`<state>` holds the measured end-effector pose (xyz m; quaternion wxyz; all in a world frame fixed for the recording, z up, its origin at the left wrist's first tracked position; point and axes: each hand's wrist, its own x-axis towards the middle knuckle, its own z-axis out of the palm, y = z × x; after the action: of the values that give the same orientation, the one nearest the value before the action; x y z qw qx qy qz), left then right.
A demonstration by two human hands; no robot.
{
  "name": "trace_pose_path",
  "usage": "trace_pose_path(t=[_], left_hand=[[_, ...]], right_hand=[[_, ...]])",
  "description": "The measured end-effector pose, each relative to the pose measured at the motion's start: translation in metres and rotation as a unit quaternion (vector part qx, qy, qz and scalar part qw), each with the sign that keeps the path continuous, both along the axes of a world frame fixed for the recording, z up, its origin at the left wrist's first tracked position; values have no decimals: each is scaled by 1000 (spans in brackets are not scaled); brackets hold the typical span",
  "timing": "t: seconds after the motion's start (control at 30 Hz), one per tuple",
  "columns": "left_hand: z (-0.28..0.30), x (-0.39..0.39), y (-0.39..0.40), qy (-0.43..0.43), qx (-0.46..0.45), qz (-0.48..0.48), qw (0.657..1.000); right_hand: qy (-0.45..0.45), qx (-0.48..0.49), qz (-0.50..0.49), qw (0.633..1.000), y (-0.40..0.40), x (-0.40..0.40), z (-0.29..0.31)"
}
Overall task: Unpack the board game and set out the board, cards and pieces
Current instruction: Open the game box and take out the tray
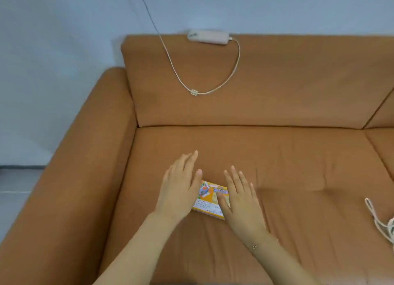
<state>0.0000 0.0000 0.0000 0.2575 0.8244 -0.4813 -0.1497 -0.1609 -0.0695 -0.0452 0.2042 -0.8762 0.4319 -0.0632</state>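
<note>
both forearms reach in from the near edge of the sofa seat (277, 156); left hand (181, 184) and right hand (241, 199) lie flat, fingers spread, gripping nothing, flanking the closed game box (210, 197) (yellow, small). unpacking hasn't started: no board, cards or pieces out.

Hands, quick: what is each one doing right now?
Left hand: open, fingers flat, beside the game box, gripping nothing.
Right hand: open, fingers spread, over the box's right edge, not gripping.

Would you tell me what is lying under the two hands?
A yellow game box lies on the sofa seat, between the left hand and right hand. Its edges are covered; contents unseen.
</note>
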Motion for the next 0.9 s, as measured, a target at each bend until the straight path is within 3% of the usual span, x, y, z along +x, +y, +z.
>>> trace_pose_path(t=[0.13, 0.3, 0.47, 0.53, 0.63, 0.7, 0.77, 0.9], left_hand=[[-119, -9, 10, 37, 17, 19, 999], [-249, -26, 23, -12, 4, 62, 998], [-288, -29, 22, -81, -90, 96, 988], [-286, -29, 22, -45, -128, 101, 986], [-282, -19, 18, 131, -191, 88, 969], [-284, -24, 34, 223, -263, 60, 937], [-283, -32, 49, 270, -295, 60, 915], [-278, -49, 81, 333, -346, 72, 874]], right_hand=[[6, 18, -45, 999, 12, 6, -99], [-36, -92, -55, 994, 17, 4, -209], [-134, -187, -65, 971, 14, 5, -243], [-208, -145, -64, 965, 12, -1, -245], [-376, -38, -99, 921, 4, -3, -240], [-435, 6, -105, 894, 15, -11, -236], [-460, 78, -113, 877, 25, -18, -229], [-401, 200, -80, 890, 35, -38, -218]])
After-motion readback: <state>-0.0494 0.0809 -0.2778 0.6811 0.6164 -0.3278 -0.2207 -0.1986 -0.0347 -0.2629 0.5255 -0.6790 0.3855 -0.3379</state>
